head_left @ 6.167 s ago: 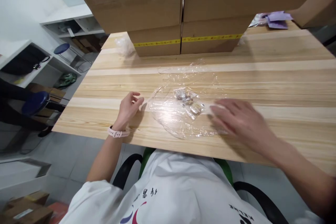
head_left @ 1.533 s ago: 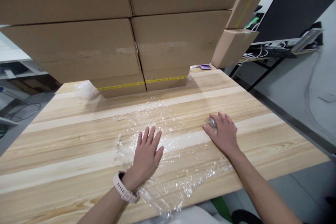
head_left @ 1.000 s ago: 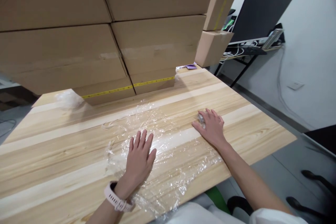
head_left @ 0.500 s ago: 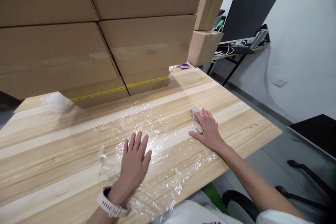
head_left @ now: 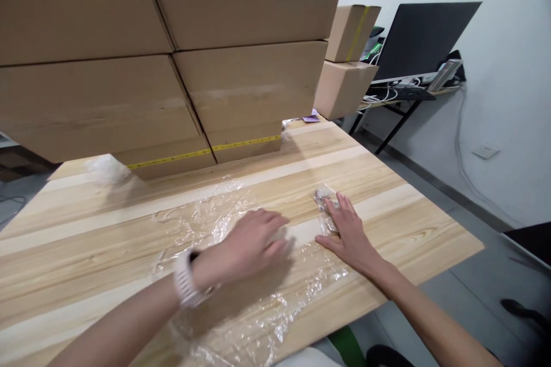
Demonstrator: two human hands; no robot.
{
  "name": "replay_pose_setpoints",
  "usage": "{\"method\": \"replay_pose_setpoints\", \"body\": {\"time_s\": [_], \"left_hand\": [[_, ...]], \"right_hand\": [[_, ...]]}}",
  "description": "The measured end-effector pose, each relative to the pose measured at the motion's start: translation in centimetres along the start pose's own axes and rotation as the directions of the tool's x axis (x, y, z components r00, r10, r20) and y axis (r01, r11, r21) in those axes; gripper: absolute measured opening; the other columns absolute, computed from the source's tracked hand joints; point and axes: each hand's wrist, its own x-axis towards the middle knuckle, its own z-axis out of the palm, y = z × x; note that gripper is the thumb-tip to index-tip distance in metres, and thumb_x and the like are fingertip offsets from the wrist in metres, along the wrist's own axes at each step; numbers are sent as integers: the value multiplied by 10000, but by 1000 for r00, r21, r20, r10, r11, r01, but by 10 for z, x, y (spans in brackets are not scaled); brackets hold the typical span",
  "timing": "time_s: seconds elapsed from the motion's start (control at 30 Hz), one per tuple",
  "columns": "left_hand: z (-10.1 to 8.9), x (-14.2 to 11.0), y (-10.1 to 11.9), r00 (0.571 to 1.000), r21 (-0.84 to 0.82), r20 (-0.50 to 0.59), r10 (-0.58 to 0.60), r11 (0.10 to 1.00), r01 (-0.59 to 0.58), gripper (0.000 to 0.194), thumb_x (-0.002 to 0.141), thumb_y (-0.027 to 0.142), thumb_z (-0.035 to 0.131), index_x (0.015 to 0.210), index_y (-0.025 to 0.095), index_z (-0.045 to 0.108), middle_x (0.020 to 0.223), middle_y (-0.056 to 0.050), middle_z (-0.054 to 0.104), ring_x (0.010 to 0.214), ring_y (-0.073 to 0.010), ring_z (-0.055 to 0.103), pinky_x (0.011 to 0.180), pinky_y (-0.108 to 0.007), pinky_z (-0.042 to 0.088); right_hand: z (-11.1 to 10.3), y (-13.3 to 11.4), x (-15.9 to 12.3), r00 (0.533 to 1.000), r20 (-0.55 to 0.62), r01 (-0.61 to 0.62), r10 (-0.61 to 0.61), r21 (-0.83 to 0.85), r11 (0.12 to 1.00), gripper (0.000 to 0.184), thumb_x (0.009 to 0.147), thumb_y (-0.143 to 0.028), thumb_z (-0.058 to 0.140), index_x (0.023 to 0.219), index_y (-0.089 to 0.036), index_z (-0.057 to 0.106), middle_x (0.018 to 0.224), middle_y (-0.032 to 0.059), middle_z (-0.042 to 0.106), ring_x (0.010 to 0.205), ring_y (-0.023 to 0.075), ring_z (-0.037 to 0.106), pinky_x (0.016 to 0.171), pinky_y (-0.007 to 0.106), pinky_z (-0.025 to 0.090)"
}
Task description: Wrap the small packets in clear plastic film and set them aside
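A thin sheet of clear plastic film (head_left: 279,318) lies wrinkled across the wooden table (head_left: 413,235). My left hand (head_left: 256,238), with a pale watch strap (head_left: 188,280) on its wrist, is above the film. Its fingers point right, loosely bent with the thumb apart, and they are slightly blurred; nothing shows in them. My right hand (head_left: 346,235) rests with spread fingers against a small crumpled bundle in clear wrap (head_left: 323,195). The fingers partly cover that bundle, and its contents cannot be made out.
Large cardboard boxes (head_left: 249,80) are stacked along the table's far side, some with yellow tape. A crumpled wad of clear plastic (head_left: 107,171) lies at the far left. Smaller boxes (head_left: 346,89) and a desk with a monitor (head_left: 426,40) stand behind on the right.
My left hand has swung to the right over the film, turning from fingers forward to fingers rightward. My right hand stays at the wrapped bundle. The view has shifted slightly.
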Motion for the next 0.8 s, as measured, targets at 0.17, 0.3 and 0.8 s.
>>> {"method": "replay_pose_setpoints", "body": {"time_s": [0.17, 0.3, 0.8], "left_hand": [[57, 128, 2, 980, -32, 198, 27, 999, -21, 359, 954, 306, 540, 1260, 124, 587, 1333, -149, 609, 1224, -280, 560, 1038, -397, 478], [67, 189, -11, 992, 56, 126, -33, 998, 26, 361, 947, 235, 500, 1267, 89, 578, 1353, -184, 590, 1295, -303, 526, 1138, -427, 399], [8, 22, -16, 1000, 42, -25, -19, 999, 20, 437, 1071, 380, 374, 1470, 239, 480, 1652, -101, 338, 1553, -286, 257, 1268, -531, 249]], "right_hand": [[11, 10, 15, 1000, -3, 19, -19, -19, 1000, 861, 930, -536, 597, 1633, -258, 186, 1708, 174, 117, 1571, 404, 106, 1187, 618, 281], [26, 30, 64, 1000, 0, 2, -2, -17, 1000, 838, 894, -428, 620, 1609, -156, 277, 1683, 198, 215, 1565, 381, 153, 1214, 562, 270], [59, 43, 286, 854, -200, -373, 479, 407, 834, 703, 974, -502, 424, 1542, -97, 346, 1620, 251, 331, 1514, 344, 300, 1208, 582, 264]]}}
